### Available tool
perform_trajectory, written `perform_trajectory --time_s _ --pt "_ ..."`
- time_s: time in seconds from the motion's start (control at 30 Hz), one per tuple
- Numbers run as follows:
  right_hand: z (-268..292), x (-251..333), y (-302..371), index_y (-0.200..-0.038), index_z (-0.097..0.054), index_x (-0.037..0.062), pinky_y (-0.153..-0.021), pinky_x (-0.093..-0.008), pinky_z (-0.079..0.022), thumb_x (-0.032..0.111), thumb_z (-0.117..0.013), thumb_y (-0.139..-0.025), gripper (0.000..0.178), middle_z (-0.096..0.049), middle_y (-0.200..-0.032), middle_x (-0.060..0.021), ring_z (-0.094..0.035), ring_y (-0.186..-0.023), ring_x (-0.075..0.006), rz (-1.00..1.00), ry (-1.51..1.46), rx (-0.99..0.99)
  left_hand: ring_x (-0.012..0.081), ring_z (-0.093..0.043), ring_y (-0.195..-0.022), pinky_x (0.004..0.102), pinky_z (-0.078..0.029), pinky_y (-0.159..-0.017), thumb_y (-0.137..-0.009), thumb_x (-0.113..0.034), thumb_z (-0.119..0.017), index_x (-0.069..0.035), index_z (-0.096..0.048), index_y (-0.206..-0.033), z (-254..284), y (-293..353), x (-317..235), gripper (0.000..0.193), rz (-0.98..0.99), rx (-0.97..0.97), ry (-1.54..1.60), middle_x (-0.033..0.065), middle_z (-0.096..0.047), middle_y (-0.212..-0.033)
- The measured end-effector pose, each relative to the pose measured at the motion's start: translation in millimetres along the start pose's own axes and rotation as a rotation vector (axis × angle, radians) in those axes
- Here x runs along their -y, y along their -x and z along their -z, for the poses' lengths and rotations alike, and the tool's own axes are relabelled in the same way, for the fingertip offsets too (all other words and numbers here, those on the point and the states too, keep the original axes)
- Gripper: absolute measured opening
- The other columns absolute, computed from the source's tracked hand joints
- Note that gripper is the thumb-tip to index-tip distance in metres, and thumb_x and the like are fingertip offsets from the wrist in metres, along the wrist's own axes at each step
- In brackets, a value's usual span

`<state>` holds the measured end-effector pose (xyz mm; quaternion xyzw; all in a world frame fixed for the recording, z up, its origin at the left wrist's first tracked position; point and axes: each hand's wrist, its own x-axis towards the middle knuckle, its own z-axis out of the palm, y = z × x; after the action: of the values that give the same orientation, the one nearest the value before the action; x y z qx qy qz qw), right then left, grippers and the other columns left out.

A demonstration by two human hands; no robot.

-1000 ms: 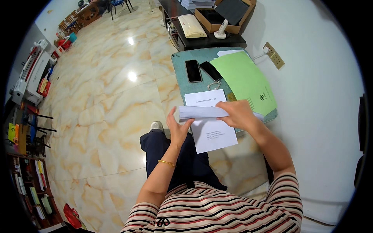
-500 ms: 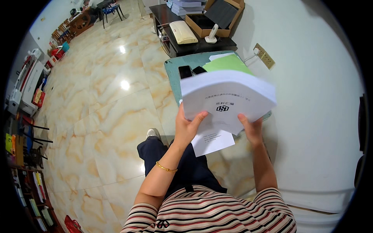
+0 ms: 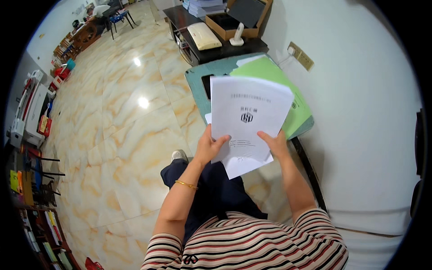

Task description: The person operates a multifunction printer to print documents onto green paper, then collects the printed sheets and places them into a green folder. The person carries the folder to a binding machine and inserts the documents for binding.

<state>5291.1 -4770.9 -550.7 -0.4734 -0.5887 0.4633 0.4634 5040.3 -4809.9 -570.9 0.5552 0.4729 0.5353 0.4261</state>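
A thick stack of printed white paper [image 3: 249,101] is held up over the near edge of a small green table [image 3: 198,90]. My left hand [image 3: 211,144] grips its lower left edge, thumb on the top page. Around the lower right edge closes my right hand [image 3: 274,141], its thumb also on the page. The top page carries a dark hexagonal mark and lines of print. Below the stack a white sheet [image 3: 245,166] juts out askew toward my lap. Light green sheets [image 3: 299,110] lie on the table behind and to the right, partly covered by the stack.
A black phone [image 3: 206,85] lies on the table, mostly hidden. Beyond stands a dark cabinet [image 3: 173,15] bearing a cream box-shaped device [image 3: 204,36], a white handset [image 3: 237,36] and an open cardboard box [image 3: 265,20]. A wall socket [image 3: 301,56] is at right. A person [image 3: 99,11] sits far off.
The stack has swung flatter toward me and its pages now lie more evenly together. Both hands have shifted slightly left, uncovering more of the green sheets.
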Motion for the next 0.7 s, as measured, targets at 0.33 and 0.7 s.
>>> perform_trajectory --time_s 0.33,0.7 --pt "-4.5 -28.9 22.4 -0.117 -0.054 -0.0063 -0.081 -0.0339 -0.049 0.017 -0.072 -0.077 0.049 -0.063 -0.108 -0.0145 -0.061 -0.096 -0.0211 -0.416 -0.158 0.345 0.0146 -0.056 -0.091 0.0273 -0.047 -0.076 -0.088 -0.027 -0.065 0.006 -0.049 -0.115 -24.6 102.9 32.6 0.045 0.487 -0.198 0.279 0.0112 -0.060 -0.103" --pt "-52.7 -58.9 97.8 -0.122 -0.049 0.0003 -0.089 -0.0426 -0.039 0.018 -0.066 -0.078 0.050 -0.052 -0.114 -0.0141 -0.049 -0.102 -0.0323 0.055 0.931 -0.043 0.0187 -0.057 -0.096 0.0313 -0.047 -0.084 -0.089 -0.022 -0.063 0.004 -0.048 -0.120 -32.4 149.4 78.3 0.043 0.656 -0.287 0.293 0.0122 -0.060 -0.110"
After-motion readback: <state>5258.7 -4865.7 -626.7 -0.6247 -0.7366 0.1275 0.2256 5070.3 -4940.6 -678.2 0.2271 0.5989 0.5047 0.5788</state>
